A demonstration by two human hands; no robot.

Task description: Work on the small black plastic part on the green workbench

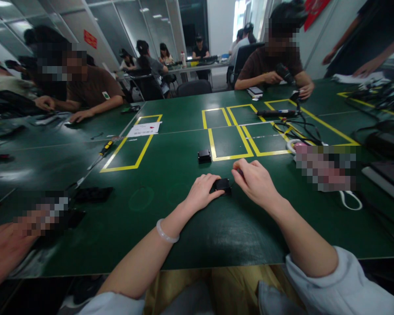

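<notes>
My left hand (202,191) grips a small black box-shaped part (223,185) on the green table, thumb on the near side and fingers on the far side. Just right of that part is my right hand (255,180), its fingers curled into a pinch. Something dark shows at those fingertips, too small to name. A second small black block (204,156) rests on the table beyond my left hand, apart from both hands.
Yellow tape (233,156) marks rectangles on the green table (170,144). At left are a yellow-black screwdriver (106,148), a white paper (144,129) and a co-worker's arm (6,245). Cables (302,127) and a white loop strap (351,200) are at right. Across the table a person holds a power tool (285,74).
</notes>
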